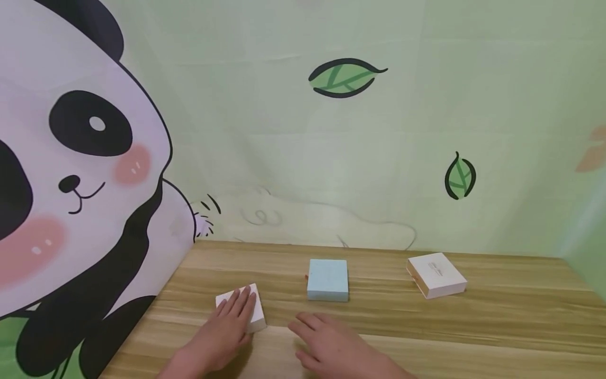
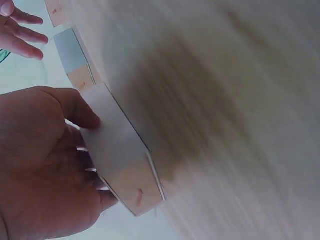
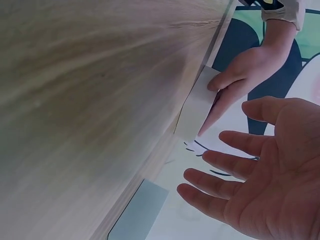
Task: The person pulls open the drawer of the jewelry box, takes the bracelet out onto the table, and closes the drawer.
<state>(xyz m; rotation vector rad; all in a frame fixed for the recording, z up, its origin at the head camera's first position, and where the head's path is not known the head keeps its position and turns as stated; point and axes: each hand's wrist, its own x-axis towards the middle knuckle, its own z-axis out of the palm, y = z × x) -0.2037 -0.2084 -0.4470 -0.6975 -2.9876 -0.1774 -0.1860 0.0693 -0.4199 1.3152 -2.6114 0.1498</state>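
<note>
prob. mid-step: your l hand (image 1: 223, 330) pinches white box (image 1: 258, 315), low ctr-left; r hand (image 1: 331, 343) spread, empty; blue box (image 1: 327, 280), printed box (image 1: 436, 275) untouched.

A panda (image 1: 101, 210) and leaves (image 1: 345, 79) decorate the green backdrop (image 1: 255, 121)

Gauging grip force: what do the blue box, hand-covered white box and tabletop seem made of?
Blue box: probably cardboard, matte; crisp edges, no glare.
White box: likely matte cardboard; thin cover edges flank a tan side.
Tabletop: wood or wood-look laminate, unclear which, low sheen; streaky brown grain.
</note>
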